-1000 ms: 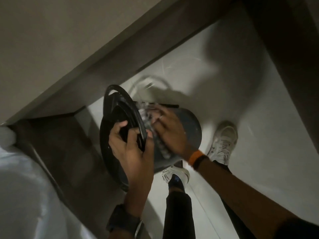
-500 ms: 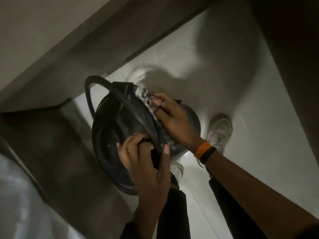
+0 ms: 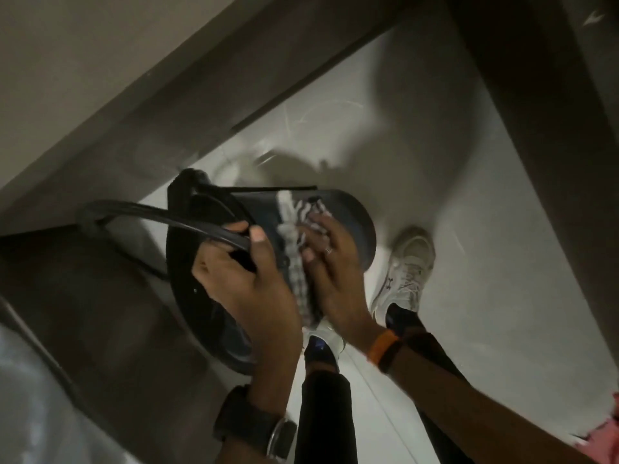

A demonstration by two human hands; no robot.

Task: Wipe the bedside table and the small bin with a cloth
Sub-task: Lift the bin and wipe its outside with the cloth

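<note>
A small dark bin (image 3: 355,226) is lifted off the floor and tipped on its side, its open mouth facing left and its base to the right. My left hand (image 3: 241,279) grips the bin's rim together with its thin black handle (image 3: 160,217). My right hand (image 3: 330,272) presses a grey-and-white striped cloth (image 3: 294,242) flat against the bin's outer wall. The cloth runs from the upper wall down under my palm. The bedside table is not clearly in view.
Pale floor (image 3: 485,262) lies below, with my white shoes (image 3: 407,272) on it. A dark wooden panel (image 3: 83,313) rises at left and a dark frame (image 3: 536,95) at upper right. White bedding (image 3: 30,406) shows at lower left.
The bin has turned so more of its outer wall faces me. My right hand slid the cloth down the wall toward me. My left hand shifted its grip on the rim and handle.
</note>
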